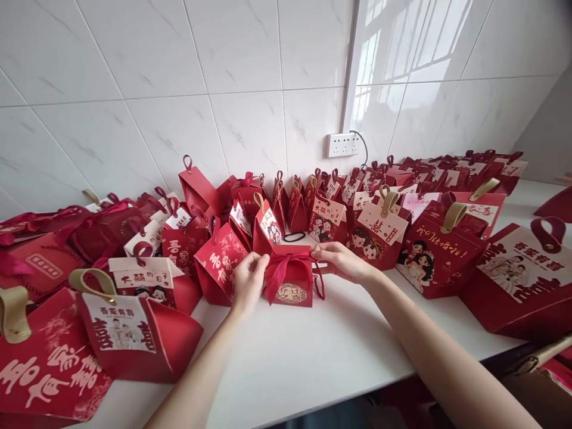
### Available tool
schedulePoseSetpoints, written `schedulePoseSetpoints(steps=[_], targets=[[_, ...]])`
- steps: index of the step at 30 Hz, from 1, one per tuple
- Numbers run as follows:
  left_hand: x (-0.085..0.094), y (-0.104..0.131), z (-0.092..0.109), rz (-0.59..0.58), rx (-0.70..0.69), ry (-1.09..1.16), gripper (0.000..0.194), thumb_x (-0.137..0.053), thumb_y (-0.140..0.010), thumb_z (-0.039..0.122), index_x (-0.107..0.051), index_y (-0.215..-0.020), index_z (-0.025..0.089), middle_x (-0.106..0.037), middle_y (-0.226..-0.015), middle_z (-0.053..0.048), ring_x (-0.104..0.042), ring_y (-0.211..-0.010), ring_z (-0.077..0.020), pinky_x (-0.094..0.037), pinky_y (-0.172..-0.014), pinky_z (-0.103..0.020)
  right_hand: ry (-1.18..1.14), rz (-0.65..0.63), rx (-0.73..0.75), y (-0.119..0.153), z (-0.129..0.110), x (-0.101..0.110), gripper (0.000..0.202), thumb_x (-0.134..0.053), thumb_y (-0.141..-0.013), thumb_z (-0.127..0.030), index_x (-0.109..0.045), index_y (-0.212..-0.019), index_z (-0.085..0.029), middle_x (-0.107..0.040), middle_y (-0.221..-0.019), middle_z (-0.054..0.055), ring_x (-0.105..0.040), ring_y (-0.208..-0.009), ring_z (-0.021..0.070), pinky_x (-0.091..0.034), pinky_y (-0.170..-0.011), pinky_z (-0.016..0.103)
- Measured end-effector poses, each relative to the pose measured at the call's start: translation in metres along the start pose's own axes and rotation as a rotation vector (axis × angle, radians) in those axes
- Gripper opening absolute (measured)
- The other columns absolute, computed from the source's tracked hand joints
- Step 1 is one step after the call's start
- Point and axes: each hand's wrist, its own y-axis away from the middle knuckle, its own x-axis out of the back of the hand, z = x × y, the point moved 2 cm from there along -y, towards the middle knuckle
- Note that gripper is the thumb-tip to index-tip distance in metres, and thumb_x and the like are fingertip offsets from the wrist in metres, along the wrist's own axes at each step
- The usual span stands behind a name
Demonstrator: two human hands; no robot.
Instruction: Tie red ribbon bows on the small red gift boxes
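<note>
A small red gift box (290, 293) with a round gold emblem stands on the white table, a red ribbon bow (287, 265) across its front. My left hand (251, 277) is at the box's left side, its fingers curled together at the bow's end. On the other side, my right hand (342, 260) pinches the ribbon by the box's upper right corner. A twisted red cord (320, 286) hangs at that side, below my right fingers. Just behind the box stands a red box with a cartoon couple (268, 226).
Red gift boxes with loop handles crowd the left, such as a white-labelled one (118, 325); more stand at the right (435, 256) and back. A black loop (294, 237) lies behind the box. A power socket (344, 145) sits on the tiled wall. The table's front edge (339, 400) is near me.
</note>
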Motion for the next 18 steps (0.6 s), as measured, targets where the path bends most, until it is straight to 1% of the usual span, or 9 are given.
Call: schedulePoseSetpoints(steps=[2,4,6,8,10,13,15,18], targets=[[0.0,0.002,0.003,0.014,-0.033,0.044,0.031,-0.054,-0.076,0.041,-0.04,-0.058,0.02,-0.033,-0.054,0.005,-0.032,-0.05,-0.0094,-0.029,-0.048,-0.022,-0.042,-0.008,0.079,0.0,0.0,-0.005,0.026,-0.074,-0.067,-0.033,-0.055,-0.057,-0.016,-0.057,-0.082,0.004,-0.053,-0.08,0.0166,-0.042,-0.085,0.041],[0.001,0.005,0.009,0.037,-0.147,0.033,0.028,-0.054,-0.076,0.037,-0.041,-0.058,0.02,-0.043,-0.061,0.003,-0.038,-0.055,-0.0104,-0.034,-0.051,-0.023,-0.077,0.017,0.222,0.001,-0.001,-0.008,0.027,-0.073,-0.067,-0.03,-0.053,-0.053,-0.016,-0.06,-0.096,0.006,-0.054,-0.087,0.0187,-0.041,-0.088,0.039],[0.001,0.007,0.013,0.039,-0.275,-0.034,0.026,-0.055,-0.076,0.034,-0.042,-0.058,0.02,-0.052,-0.075,-0.001,-0.045,-0.061,-0.0115,-0.037,-0.054,-0.023,-0.077,0.069,0.339,0.0,0.0,-0.009,0.025,-0.072,-0.067,-0.028,-0.054,-0.053,-0.017,-0.058,-0.111,0.007,-0.053,-0.098,0.0221,-0.039,-0.089,0.038],[0.0,0.006,0.012,0.007,-0.328,-0.098,0.026,-0.055,-0.076,0.033,-0.042,-0.057,0.019,-0.055,-0.084,-0.004,-0.049,-0.066,-0.0128,-0.038,-0.055,-0.024,-0.026,0.106,0.373,-0.001,0.001,-0.007,0.023,-0.07,-0.069,-0.027,-0.055,-0.054,-0.018,-0.056,-0.119,0.007,-0.051,-0.105,0.0246,-0.038,-0.089,0.038],[-0.001,0.003,0.006,-0.028,-0.308,-0.124,0.025,-0.055,-0.076,0.034,-0.044,-0.059,0.02,-0.056,-0.085,-0.005,-0.052,-0.073,-0.015,-0.041,-0.058,-0.024,0.037,0.103,0.353,-0.003,0.003,-0.005,0.025,-0.067,-0.071,-0.027,-0.053,-0.053,-0.017,-0.054,-0.121,0.007,-0.05,-0.108,0.0254,-0.038,-0.089,0.038],[-0.001,-0.001,-0.002,-0.033,-0.235,-0.097,0.024,-0.054,-0.077,0.034,-0.045,-0.06,0.019,-0.057,-0.085,-0.004,-0.055,-0.082,-0.0163,-0.044,-0.07,-0.025,0.069,0.078,0.321,-0.004,0.003,-0.003,0.027,-0.064,-0.071,-0.026,-0.049,-0.052,-0.017,-0.052,-0.122,0.007,-0.049,-0.109,0.0255,-0.039,-0.086,0.037],[0.0,-0.001,-0.003,-0.041,-0.189,-0.061,0.024,-0.054,-0.077,0.034,-0.046,-0.06,0.019,-0.057,-0.083,-0.003,-0.055,-0.078,-0.0149,-0.044,-0.071,-0.025,0.064,0.059,0.308,-0.003,0.003,-0.003,0.025,-0.064,-0.07,-0.025,-0.049,-0.051,-0.017,-0.051,-0.124,0.007,-0.048,-0.11,0.0256,-0.039,-0.086,0.036],[0.001,0.0,-0.003,-0.064,-0.148,-0.031,0.022,-0.055,-0.075,0.035,-0.048,-0.063,0.018,-0.056,-0.079,-0.001,-0.054,-0.072,-0.0134,-0.043,-0.067,-0.024,0.043,0.033,0.305,-0.001,0.003,-0.005,0.023,-0.065,-0.068,-0.024,-0.049,-0.052,-0.017,-0.049,-0.129,0.006,-0.048,-0.111,0.0256,-0.039,-0.087,0.036]])
